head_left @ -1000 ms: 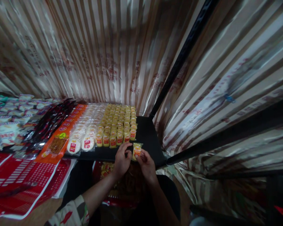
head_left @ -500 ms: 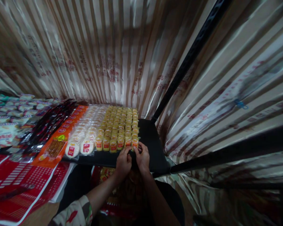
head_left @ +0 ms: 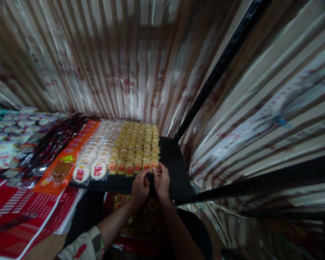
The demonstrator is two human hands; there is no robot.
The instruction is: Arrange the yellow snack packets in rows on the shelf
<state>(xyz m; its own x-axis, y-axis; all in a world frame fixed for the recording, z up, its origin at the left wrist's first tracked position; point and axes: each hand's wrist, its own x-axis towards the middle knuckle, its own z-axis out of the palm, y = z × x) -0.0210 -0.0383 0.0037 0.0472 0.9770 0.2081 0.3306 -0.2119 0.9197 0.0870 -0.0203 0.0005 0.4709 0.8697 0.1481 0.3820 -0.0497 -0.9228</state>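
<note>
Several rows of small yellow wrapped cakes (head_left: 135, 144) stand in close lines on the black shelf (head_left: 170, 159). At the front of the rightmost row, a small wrapped cake (head_left: 154, 164) with an orange-red label is pinched by my right hand (head_left: 161, 182), thumb in front and fingers at its right side. Close on the left, my left hand (head_left: 140, 187) is closed with curled fingers. Its fingertips reach the bottom of the front packets, and whatever they may hold is hidden. White round wrapped crackers (head_left: 98, 169) lie in two rows left of the cakes.
Further left are an orange snack packet (head_left: 60, 171), dark shiny packets (head_left: 50, 144) and white bags (head_left: 5, 153). A red basket (head_left: 51, 216) sits below at the left. Black metal posts (head_left: 213, 76) frame the shelf; striped sheeting (head_left: 141, 65) hangs behind it.
Both hands have shifted very slightly left and down in the picture, staying at the front right cakes. The view itself has moved a little; the rows look the same.
</note>
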